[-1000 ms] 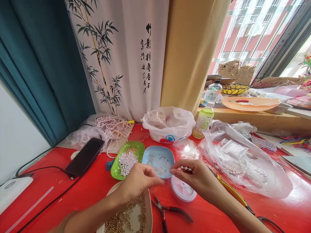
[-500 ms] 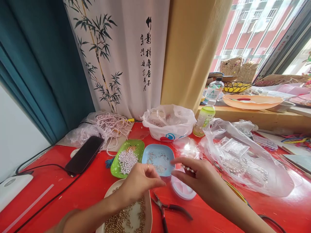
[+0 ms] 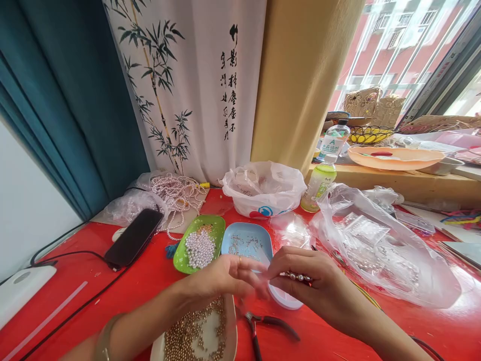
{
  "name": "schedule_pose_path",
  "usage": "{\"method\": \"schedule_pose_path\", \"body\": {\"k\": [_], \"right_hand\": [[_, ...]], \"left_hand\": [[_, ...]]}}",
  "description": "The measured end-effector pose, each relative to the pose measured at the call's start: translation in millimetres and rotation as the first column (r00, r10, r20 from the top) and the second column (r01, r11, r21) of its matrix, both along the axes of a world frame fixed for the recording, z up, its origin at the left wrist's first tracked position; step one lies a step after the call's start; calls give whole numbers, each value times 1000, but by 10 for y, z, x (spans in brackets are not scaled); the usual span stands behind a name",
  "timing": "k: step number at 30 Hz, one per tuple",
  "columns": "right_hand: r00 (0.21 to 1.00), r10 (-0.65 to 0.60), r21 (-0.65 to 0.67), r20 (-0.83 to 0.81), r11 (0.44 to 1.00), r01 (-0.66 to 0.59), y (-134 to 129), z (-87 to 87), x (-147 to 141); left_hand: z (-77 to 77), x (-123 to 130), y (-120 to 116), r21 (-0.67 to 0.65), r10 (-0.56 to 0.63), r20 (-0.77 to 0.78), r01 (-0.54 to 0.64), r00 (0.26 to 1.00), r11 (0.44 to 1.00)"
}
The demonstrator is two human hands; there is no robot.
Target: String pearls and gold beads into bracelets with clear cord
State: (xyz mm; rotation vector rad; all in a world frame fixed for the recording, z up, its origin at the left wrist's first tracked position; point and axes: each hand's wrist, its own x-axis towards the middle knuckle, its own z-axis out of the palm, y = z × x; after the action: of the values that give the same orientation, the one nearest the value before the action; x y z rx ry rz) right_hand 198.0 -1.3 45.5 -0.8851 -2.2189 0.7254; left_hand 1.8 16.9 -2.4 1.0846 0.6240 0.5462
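Observation:
My right hand is closed around a short string of pearl beads, part of which shows between the fingers. Close beside it, my left hand reaches across with its fingertips blurred by motion, so whether they grip anything is unclear. Below the hands lie pliers with dark handles. A cream tray of gold beads sits under my left forearm. Behind the hands are a green tray with white pearl beads and a blue tray with small metal pins. A round plastic box is partly hidden by my right hand.
A white plastic bag stands at the back, with a bottle beside it. A clear bag of packets spreads out on the right. On the left are a phone, bead strands and cables on the red tabletop.
My left hand has moved right and its fingers have extended, meeting the right hand. My right hand has shifted slightly, still with the beads. The view has turned a little.

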Motion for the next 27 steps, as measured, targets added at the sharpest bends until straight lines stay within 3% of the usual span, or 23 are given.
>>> {"method": "schedule_pose_path", "body": {"k": [3,7,13,16,21,27], "right_hand": [[998,50,0,25,999,-50,37,-15,7],[995,58,-81,86,995,-51,139,-59,40],[951,-296,-271,-92,926,262,156,-38,117],[911,-349,-348,-220,901,261,27,54,84],[932,-235,-384,-277,916,117,-194,165,-25],[969,-27,-299,-247,953,-50,-188,121,-84]], "left_hand": [[-4,-21,0,-53,15,-42,-17,999,998],[-11,-28,-11,45,55,-165,-48,985,998],[-77,17,-8,226,279,-300,-216,912,950],[-88,33,-7,252,312,-345,-233,885,939],[-115,72,-46,264,328,-395,-236,858,935],[-107,116,-147,145,235,-325,-197,916,970]]}}
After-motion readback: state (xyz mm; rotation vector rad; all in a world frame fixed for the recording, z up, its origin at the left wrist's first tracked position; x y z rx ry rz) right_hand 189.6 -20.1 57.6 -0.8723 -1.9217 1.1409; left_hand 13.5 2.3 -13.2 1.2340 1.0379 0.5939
